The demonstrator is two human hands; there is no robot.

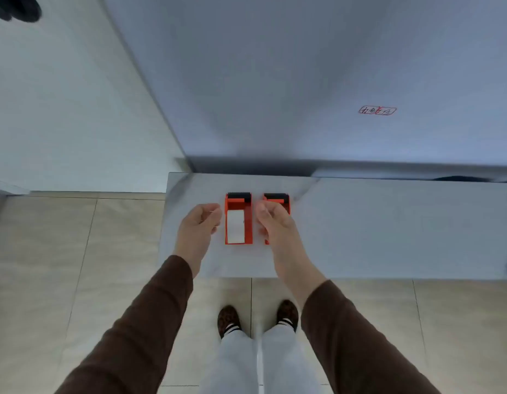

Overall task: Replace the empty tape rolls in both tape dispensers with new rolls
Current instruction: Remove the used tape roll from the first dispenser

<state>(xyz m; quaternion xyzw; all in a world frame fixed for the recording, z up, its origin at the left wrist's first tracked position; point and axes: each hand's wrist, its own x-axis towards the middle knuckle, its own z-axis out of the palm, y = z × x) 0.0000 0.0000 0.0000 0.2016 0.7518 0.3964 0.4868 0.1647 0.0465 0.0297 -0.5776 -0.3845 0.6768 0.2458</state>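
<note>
On the grey table (388, 223), 2 light, rigid orange dispensers (238, 220) suit side-wall grips; left hand (199, 226) loosely curled and empty, right hand (275, 223) covering 1, grip unclear.

Two dispensers (238, 218) (277, 201) side by side near table (388, 228) left end, narrow gap between. Left hand (199, 228) at 9 o'clock, right hand (272, 223) covering right one. Table bare toward 3 o'clock; wall (303, 81) closes 12 o'clock.

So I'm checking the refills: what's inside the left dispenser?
A white roll sits inside the left dispenser. The right hand covers the right dispenser, so its inside is hidden.
</note>
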